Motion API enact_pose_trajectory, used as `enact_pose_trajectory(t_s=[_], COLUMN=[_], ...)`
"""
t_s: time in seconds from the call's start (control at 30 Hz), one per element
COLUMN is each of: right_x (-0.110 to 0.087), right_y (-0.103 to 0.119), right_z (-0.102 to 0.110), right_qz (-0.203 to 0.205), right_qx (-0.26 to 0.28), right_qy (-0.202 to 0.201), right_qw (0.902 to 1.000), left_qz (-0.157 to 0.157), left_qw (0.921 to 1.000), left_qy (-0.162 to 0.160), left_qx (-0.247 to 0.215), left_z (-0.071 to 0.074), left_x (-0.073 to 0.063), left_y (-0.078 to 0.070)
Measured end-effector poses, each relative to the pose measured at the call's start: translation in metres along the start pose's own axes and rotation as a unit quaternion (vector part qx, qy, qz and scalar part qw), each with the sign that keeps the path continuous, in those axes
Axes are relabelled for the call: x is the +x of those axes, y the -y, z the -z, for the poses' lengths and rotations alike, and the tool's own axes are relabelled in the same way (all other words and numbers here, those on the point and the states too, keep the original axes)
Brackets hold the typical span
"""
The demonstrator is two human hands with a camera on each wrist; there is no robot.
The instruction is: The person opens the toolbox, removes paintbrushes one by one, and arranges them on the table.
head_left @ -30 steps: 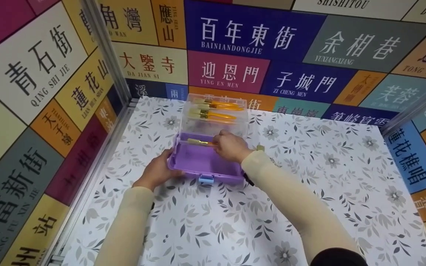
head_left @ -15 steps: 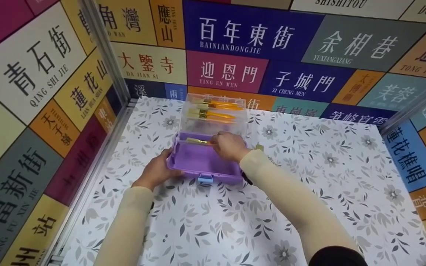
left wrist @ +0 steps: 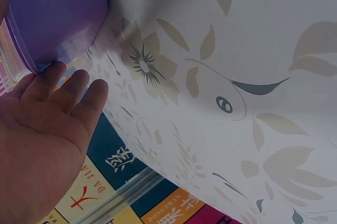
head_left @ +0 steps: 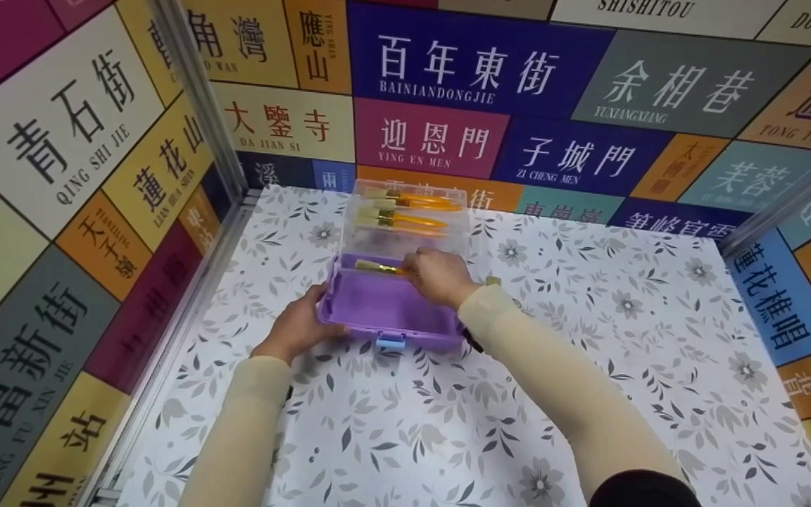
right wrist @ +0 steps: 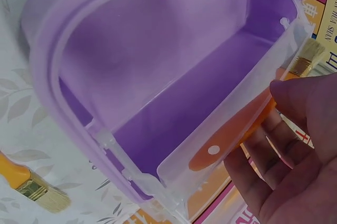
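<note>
A purple plastic box (head_left: 391,303) stands open on the table, its blue latch (head_left: 391,341) facing the person. My left hand (head_left: 300,324) grips the box's left end, thumb low at the front and fingertips at its edge (left wrist: 39,71). Over the back part of the box, my right hand (head_left: 437,274) holds a flat paintbrush (head_left: 377,267) by its orange handle, pale bristles pointing left. From the right wrist, the brush (right wrist: 303,63) lies along a translucent tray (right wrist: 247,103), thumb on the near side and fingers under the handle.
Several orange-handled brushes (head_left: 405,211) lie in the clear raised compartments (head_left: 405,243) behind the box. One more brush (right wrist: 31,184) rests on the table to the right of the box, mostly hidden by the right arm. Printed panels (head_left: 476,56) wall the flower-patterned table (head_left: 412,436).
The brush in my right hand has tilted slightly, its bristle end rising a little. Both hands and the box stay in nearly the same place.
</note>
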State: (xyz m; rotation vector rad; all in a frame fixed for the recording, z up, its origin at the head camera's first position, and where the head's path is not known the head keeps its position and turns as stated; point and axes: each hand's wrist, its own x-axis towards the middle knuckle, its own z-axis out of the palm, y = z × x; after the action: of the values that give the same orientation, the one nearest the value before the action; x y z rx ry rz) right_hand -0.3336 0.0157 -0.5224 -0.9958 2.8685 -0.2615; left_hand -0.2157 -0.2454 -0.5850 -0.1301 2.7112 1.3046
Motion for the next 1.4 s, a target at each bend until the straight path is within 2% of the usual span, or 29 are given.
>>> enact_pose_trajectory(t_s=[0.4, 0.73, 1.03, 1.23, 1.4], right_x=[-0.005, -0.023, -0.064, -0.101, -0.135], right_y=[-0.002, -0.011, -0.027, -0.047, -0.066], right_z=[0.006, 0.020, 0.041, 0.044, 0.045], right_qz=[0.014, 0.051, 0.062, 0.054, 0.045], right_qx=[-0.021, -0.065, -0.058, -0.050, -0.042], right_qy=[-0.031, -0.064, -0.067, -0.053, -0.067], right_qw=[0.9992, 0.9945, 0.9941, 0.9959, 0.9958], left_qz=[0.001, 0.001, 0.004, 0.010, 0.004], left_qw=[1.0000, 1.0000, 1.0000, 0.9999, 1.0000], left_qy=[-0.002, 0.003, 0.006, 0.005, 0.003], left_qx=[0.006, 0.007, 0.002, 0.008, 0.007], left_z=[-0.001, -0.002, 0.000, 0.000, 0.000], left_x=[0.002, 0.002, 0.001, 0.001, -0.001], left_y=[0.003, 0.003, 0.001, 0.000, 0.000])
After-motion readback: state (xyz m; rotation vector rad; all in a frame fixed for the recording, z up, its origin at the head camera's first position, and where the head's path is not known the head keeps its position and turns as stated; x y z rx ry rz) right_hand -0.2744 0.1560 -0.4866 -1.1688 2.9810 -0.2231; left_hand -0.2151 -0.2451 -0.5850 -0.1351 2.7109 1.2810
